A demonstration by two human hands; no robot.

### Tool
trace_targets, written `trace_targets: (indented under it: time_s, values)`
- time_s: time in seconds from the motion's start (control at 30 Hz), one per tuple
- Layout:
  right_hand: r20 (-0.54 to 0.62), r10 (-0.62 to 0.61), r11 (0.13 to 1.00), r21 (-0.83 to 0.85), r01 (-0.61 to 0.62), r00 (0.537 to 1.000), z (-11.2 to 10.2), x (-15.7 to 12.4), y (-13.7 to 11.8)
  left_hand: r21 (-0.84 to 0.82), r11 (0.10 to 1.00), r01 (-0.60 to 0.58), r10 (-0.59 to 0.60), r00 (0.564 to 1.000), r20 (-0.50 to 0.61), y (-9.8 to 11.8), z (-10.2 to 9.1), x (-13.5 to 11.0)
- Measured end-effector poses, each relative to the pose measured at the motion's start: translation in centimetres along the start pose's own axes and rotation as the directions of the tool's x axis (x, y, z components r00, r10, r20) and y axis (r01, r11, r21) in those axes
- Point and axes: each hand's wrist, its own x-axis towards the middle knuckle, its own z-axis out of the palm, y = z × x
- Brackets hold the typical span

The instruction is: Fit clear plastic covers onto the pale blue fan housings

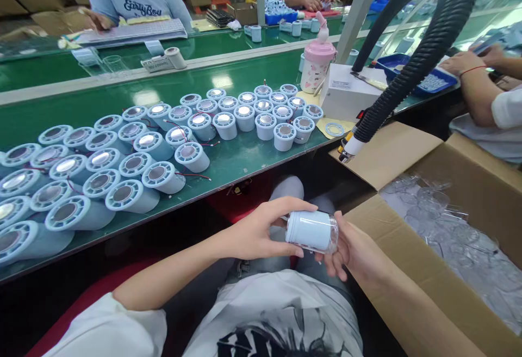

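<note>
Over my lap I hold a pale blue cylinder (310,230) lying on its side, with a clear plastic cap on its right end. My left hand (261,232) wraps the cylinder's left part from above and below. My right hand (350,251) cups the clear capped end with its fingers curled under it. Both hands sit just below the front edge of the green bench (236,161).
Many pale blue cylinders with mirrored tops (122,166) stand and lie on the bench. An open cardboard box of clear plastic caps (444,221) is at my right. A black ribbed hose (408,68), a white box (346,93) and a pink bottle (317,66) stand nearby. Other people work across and at right.
</note>
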Motion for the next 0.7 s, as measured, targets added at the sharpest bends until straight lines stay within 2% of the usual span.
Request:
trace_targets:
  time_s: [0.03,0.07,0.1,0.13,0.17,0.2,0.23,0.27,0.3,0.37,0.4,0.43,0.47,0.53,0.7]
  values:
    - [-0.086,-0.155,0.981,-0.135,0.142,0.984,-0.2,0.0,0.2,-0.012,0.999,0.047,-0.047,0.999,-0.015,0.2,0.1,0.0]
    - [-0.129,-0.356,0.903,-0.302,0.305,0.926,-0.4,-0.1,0.4,-0.033,0.995,0.091,-0.092,0.995,-0.022,0.3,0.1,-0.1]
    - [-0.093,-0.557,0.754,-0.472,0.456,0.825,-0.6,-0.1,0.6,-0.064,0.989,0.132,-0.134,0.991,-0.02,0.4,0.1,-0.1]
    - [0.015,-0.71,0.556,-0.601,0.574,0.704,-0.8,-0.1,0.7,-0.098,0.981,0.167,-0.169,0.986,-0.01,0.5,0.1,-0.1]
    - [0.153,-0.793,0.357,-0.668,0.653,0.59,-1.0,-0.1,0.8,-0.129,0.973,0.193,-0.194,0.981,0.003,0.5,0.0,0.0]
    - [0.274,-0.816,0.208,-0.684,0.699,0.51,-1.1,-0.1,0.8,-0.151,0.966,0.209,-0.209,0.978,0.015,0.4,0.0,0.0]
    - [0.342,-0.809,0.14,-0.678,0.721,0.478,-1.2,-0.1,0.8,-0.166,0.963,0.214,-0.213,0.977,0.025,0.4,-0.1,0.0]
    - [0.348,-0.795,0.163,-0.666,0.728,0.497,-1.2,-0.1,0.8,-0.174,0.963,0.204,-0.202,0.979,0.031,0.3,-0.1,0.1]
    - [0.302,-0.776,0.265,-0.64,0.721,0.554,-1.3,-0.2,0.8,-0.176,0.967,0.182,-0.178,0.983,0.035,0.2,-0.2,0.1]
    - [0.17,-0.674,0.573,-0.495,0.654,0.719,-1.2,-0.2,0.8,-0.177,0.976,0.125,-0.118,0.992,0.049,-0.1,-0.3,0.1]
    - [0.124,-0.606,0.699,-0.388,0.6,0.786,-1.2,-0.2,0.8,-0.182,0.978,0.104,-0.094,0.994,0.064,-0.2,-0.3,0.1]
    - [0.096,-0.546,0.786,-0.286,0.548,0.833,-1.2,-0.3,0.8,-0.19,0.978,0.09,-0.076,0.994,0.081,-0.4,-0.3,0.0]
    - [0.086,-0.498,0.838,-0.209,0.504,0.863,-1.1,-0.3,0.7,-0.199,0.976,0.085,-0.067,0.993,0.095,-0.5,-0.3,-0.1]
    - [0.078,-0.44,0.883,-0.146,0.447,0.895,-1.1,-0.4,0.7,-0.21,0.974,0.08,-0.056,0.992,0.117,-0.7,-0.4,-0.2]
    - [0.068,-0.356,0.928,-0.087,0.361,0.932,-1.3,-0.4,0.2,-0.059,0.998,-0.006,0.013,0.995,0.103,-1.0,-0.8,-0.4]
